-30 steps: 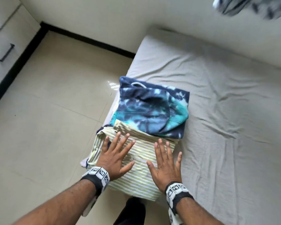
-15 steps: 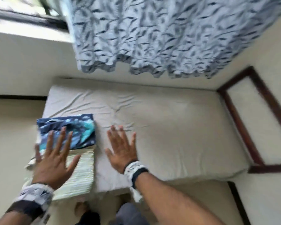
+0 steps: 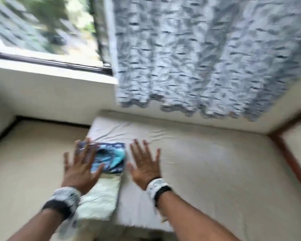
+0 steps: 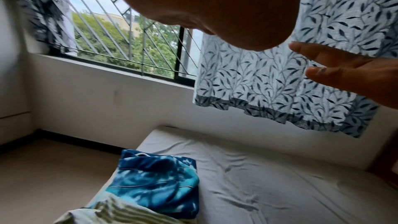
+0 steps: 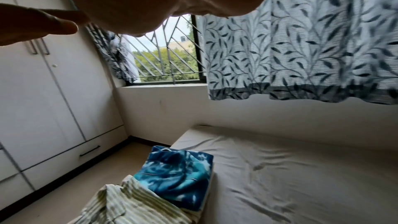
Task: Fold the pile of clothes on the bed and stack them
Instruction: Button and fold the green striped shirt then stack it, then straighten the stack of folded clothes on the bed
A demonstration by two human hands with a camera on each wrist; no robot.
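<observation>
Two folded garments, a blue tie-dye top (image 3: 111,157) and a striped shirt (image 3: 101,199), sit stacked at the bed's (image 3: 207,171) lower-left corner, both hands (image 3: 80,169) (image 3: 144,164) spread and holding nothing, so the folding looks finished.

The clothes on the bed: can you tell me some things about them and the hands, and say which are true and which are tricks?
1. The blue tie-dye garment lies folded on the bed. True.
2. The left hand grips the tie-dye garment. False: its fingers are spread straight and it holds nothing.
3. The green striped garment lies nearer the person than the tie-dye one. True.
4. The right hand holds a sock. False: it is open and holds nothing, over the bare sheet.
5. The leaf-print curtain covers the whole window. False: part of the window shows, with bars and green trees outside.
</observation>
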